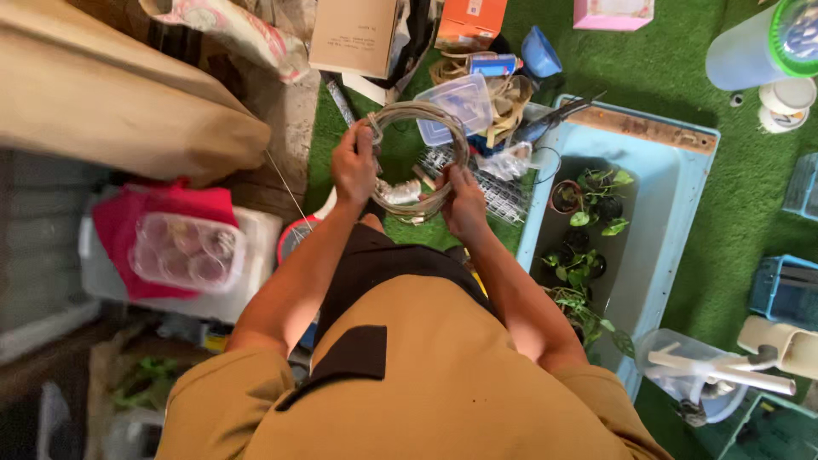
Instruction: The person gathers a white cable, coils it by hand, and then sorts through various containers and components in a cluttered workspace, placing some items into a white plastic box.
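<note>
- While both hands grip it, the wire coil (419, 153) hangs upright in front of the person, a ring of many pale loops held over the green turf (724, 221).
- The left hand (354, 166) has its fingers closed around the coil's left side, thumb pressed on the strands near the top.
- The right hand (464, 203) pinches the lower right arc, its fingers curled shut on the loops.
- The step in hand looks like gathering or turning the coil; a next move would call for a firm hold on one side while the other slides along the strands.
- Through the ring, beyond the fingertips, lie a clear box (450, 106) and a wire rack (498, 192).
- Right of the right hand stands a blue tub (682, 187) with small potted plants (588, 200).
- Left of the left hand sits a red bag (128, 223).
</note>
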